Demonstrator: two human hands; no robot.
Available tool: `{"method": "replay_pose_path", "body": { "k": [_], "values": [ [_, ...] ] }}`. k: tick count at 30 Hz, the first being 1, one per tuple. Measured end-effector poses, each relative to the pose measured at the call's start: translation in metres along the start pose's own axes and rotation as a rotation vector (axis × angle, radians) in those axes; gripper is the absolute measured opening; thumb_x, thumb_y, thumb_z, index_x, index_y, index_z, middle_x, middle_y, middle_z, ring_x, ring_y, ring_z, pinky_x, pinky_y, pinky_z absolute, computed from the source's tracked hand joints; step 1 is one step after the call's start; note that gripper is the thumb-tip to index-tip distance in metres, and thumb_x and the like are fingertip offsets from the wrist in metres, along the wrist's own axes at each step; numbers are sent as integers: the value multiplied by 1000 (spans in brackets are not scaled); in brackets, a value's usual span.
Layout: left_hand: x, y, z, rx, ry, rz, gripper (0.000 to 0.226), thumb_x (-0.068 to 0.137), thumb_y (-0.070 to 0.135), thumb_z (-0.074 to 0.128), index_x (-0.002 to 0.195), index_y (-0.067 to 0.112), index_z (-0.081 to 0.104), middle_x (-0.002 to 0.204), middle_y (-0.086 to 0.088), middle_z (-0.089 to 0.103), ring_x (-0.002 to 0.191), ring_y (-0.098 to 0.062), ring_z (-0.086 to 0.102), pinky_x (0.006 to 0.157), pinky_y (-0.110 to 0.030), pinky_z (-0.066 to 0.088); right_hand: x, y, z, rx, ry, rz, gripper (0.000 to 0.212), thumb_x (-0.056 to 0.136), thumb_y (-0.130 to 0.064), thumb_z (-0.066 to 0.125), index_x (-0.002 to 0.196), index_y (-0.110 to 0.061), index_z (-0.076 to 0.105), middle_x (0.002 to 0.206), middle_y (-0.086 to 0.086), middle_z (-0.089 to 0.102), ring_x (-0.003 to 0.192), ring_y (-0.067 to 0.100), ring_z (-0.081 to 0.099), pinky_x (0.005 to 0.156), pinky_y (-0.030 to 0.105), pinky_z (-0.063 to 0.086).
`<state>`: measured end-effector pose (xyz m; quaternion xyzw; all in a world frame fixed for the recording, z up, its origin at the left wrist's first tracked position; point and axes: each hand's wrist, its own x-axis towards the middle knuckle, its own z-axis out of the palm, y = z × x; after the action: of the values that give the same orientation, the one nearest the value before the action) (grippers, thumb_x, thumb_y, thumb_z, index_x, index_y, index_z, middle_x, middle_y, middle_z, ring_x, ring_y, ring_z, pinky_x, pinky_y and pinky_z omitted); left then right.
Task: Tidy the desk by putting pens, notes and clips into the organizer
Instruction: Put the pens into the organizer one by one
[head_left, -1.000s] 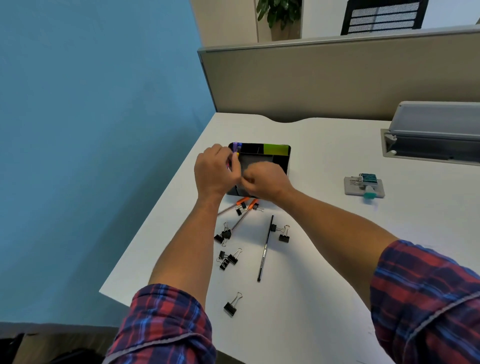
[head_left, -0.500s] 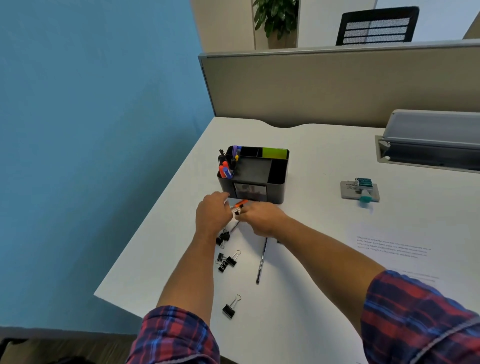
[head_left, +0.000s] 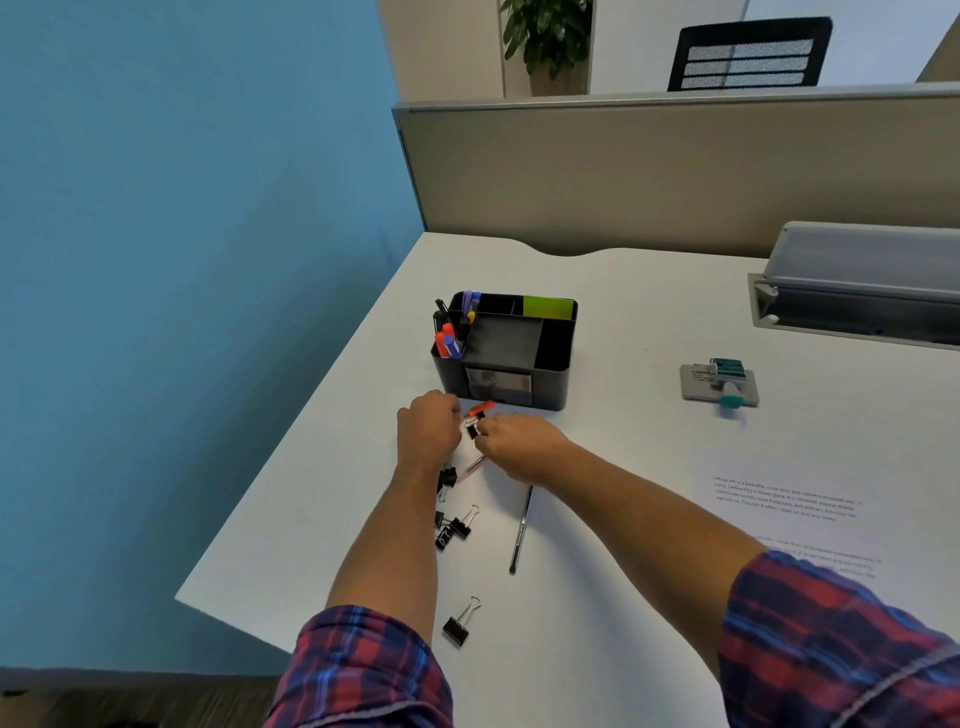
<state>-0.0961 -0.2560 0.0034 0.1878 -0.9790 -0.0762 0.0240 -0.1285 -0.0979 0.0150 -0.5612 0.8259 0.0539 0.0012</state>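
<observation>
Left hand (head_left: 428, 434) low on the white table (head_left: 623, 597), just in front of the organizer (head_left: 506, 349); fingers curled in toward a small black binder clip (head_left: 472, 429). Can't tell if it actually grips the clip or only touches it.

Under the left wrist: another black clip (head_left: 445, 478), partly hidden. Nearer the camera, a cluster of clips (head_left: 453, 529) on the table, and a single clip (head_left: 460, 623) near the front edge, well apart from the rest.

Organizer is black, multi-compartment, upright. Left compartments hold pens (head_left: 449, 340) standing up: red, blue, purple, black caps. Green sticky notes (head_left: 548, 307) in the back right compartment. Middle compartment looks dark, contents not readable.

Orange-capped pen (head_left: 480, 410) lies between the two hands, right at the organizer's front face; its light-coloured other end pokes out below the hands.

Right hand (head_left: 519, 441) just beside the left, fingertips pinching the same small clip from the right side.

Black pen (head_left: 521, 530) lies loose on the table, near-vertical in frame, below the right hand.

Further right: printed sheet of paper (head_left: 784, 499) flat on the table, a grey stamp-like gadget with teal knob (head_left: 719, 384), and a grey cable tray with flap (head_left: 862, 283) at the back.
</observation>
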Motion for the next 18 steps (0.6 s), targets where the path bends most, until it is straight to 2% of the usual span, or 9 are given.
{"method": "replay_pose_path", "body": {
  "k": [4,6,10,12,14,18],
  "values": [
    [0,4,-1,24,-27,33,15,94,15,63,108,16,70,106,-6,67,92,-22,63,78,-32,47,-4,1,-1,-84,96,-61,34,90,-11,70,122,-5,62,118,13,66,107,28,60,92,38,48],
    [-1,5,-2,40,-19,55,16,92,12,64,108,15,68,106,-7,66,92,-23,61,74,-30,44,-7,3,-3,-95,141,-73,35,88,-12,72,120,-6,63,117,13,68,108,29,61,95,38,47],
    [-5,4,-6,69,1,89,18,90,9,63,108,14,64,104,-6,67,92,-23,58,70,-29,37,-13,9,-6,-60,217,-102,42,70,-10,86,107,-10,65,101,9,71,92,25,64,77,33,52],
    [-6,4,-8,64,33,112,16,89,12,66,103,16,62,101,-5,69,88,-22,56,68,-29,37,-16,11,-11,-38,249,-115,48,66,-7,85,108,-10,63,100,9,69,87,24,63,72,33,50],
    [-6,4,-13,58,40,138,17,87,16,70,99,19,58,98,-4,68,84,-21,54,65,-29,36,-19,12,-17,-33,245,-119,49,69,-6,81,111,-12,59,98,8,67,77,22,60,65,32,43],
    [-10,12,-36,27,11,172,34,81,26,77,94,21,46,91,-2,61,77,-21,54,65,-31,45,-23,16,-23,-21,214,-125,53,77,-4,77,120,-17,50,83,8,61,51,18,40,45,24,22]
  ]
}}
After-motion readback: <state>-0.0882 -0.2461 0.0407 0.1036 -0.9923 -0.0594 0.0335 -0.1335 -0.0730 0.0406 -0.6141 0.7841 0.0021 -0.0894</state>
